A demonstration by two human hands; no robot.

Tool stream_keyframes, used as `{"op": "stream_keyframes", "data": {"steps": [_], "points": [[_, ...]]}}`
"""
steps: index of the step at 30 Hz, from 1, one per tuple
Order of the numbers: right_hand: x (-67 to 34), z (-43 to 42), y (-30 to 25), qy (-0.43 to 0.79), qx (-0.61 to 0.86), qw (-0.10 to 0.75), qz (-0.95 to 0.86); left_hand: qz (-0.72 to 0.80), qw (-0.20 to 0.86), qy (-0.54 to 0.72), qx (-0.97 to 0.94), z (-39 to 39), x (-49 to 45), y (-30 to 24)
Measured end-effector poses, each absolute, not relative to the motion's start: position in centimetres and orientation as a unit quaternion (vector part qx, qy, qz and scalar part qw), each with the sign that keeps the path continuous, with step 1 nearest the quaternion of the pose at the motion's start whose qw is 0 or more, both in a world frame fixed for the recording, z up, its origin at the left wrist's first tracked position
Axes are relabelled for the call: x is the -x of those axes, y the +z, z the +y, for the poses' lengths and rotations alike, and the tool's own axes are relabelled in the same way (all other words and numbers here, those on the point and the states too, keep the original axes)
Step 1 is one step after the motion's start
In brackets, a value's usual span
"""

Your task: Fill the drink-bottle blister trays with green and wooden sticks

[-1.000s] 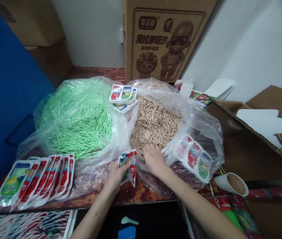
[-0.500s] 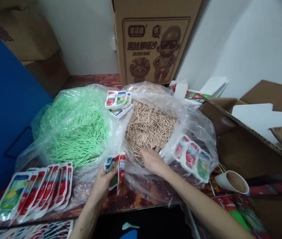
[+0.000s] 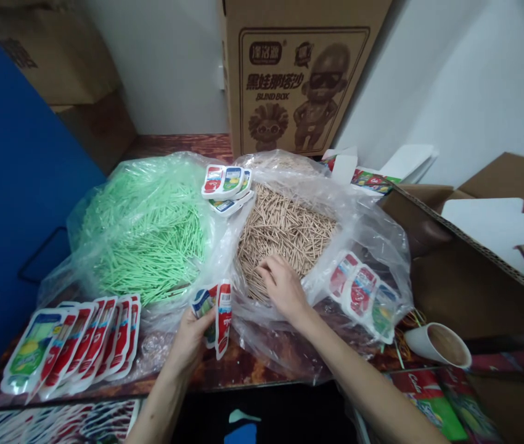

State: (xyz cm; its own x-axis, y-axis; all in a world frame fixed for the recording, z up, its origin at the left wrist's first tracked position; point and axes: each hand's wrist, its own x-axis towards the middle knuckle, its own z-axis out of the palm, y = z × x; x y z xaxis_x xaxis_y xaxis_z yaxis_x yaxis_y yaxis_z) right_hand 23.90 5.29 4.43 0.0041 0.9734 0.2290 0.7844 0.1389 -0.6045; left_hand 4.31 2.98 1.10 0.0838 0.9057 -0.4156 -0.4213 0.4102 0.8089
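My left hand point(image 3: 191, 339) is closed around a folded printed packet point(image 3: 224, 317) with red, green and blue faces, held upright in front of the bags. My right hand point(image 3: 282, 285) is over the near part of a heap of short brown paper sticks point(image 3: 290, 231) in a clear plastic bag. Its fingers are curled together at the sticks; what they pinch is hidden. To the left, a second clear bag holds a heap of thin light-green sticks point(image 3: 151, 240). Between the bags lies a small stack of printed packets point(image 3: 227, 185).
A row of red and green packets point(image 3: 77, 342) leans at the left front. More packets point(image 3: 362, 295) lie on the right bag's plastic. A paper cup point(image 3: 438, 345) stands near an open carton point(image 3: 456, 271). A large cardboard box point(image 3: 303, 80) stands behind.
My right hand has lifted slightly away from the near edge of the brown sticks, its fingers drawn together. The left hand still holds the packet, turned slightly. The view has shifted a little.
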Motion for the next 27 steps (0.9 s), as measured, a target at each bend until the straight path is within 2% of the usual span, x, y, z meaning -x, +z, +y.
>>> {"op": "stream_keyframes", "data": {"steps": [2, 7, 11, 16, 22, 27], "points": [[-22.5, 4.9, 5.2, 0.17, 0.622, 0.317, -0.696, 0.473, 0.694, 0.479, -0.257, 2.9, -4.4, 0.9], [-20.7, 4.8, 4.7, 0.244, 0.624, 0.249, -0.7, 0.484, 0.684, 0.473, -0.272, 2.8, -4.4, 0.6], [-22.2, 5.3, 3.8, 0.334, 0.643, 0.255, -0.64, 0.502, 0.676, 0.467, -0.271, 2.8, -4.1, 0.5], [-22.5, 5.7, 4.0, 0.353, 0.627, 0.262, -0.643, 0.49, 0.684, 0.463, -0.28, 2.9, -4.8, 0.1], [-20.9, 6.4, 2.4, 0.395, 0.624, 0.192, -0.646, 0.498, 0.681, 0.459, -0.278, 2.6, -4.7, 0.4], [-22.9, 6.6, 1.9, 0.432, 0.612, 0.216, -0.626, 0.52, 0.673, 0.451, -0.27, 2.3, -4.1, 0.4]]}}
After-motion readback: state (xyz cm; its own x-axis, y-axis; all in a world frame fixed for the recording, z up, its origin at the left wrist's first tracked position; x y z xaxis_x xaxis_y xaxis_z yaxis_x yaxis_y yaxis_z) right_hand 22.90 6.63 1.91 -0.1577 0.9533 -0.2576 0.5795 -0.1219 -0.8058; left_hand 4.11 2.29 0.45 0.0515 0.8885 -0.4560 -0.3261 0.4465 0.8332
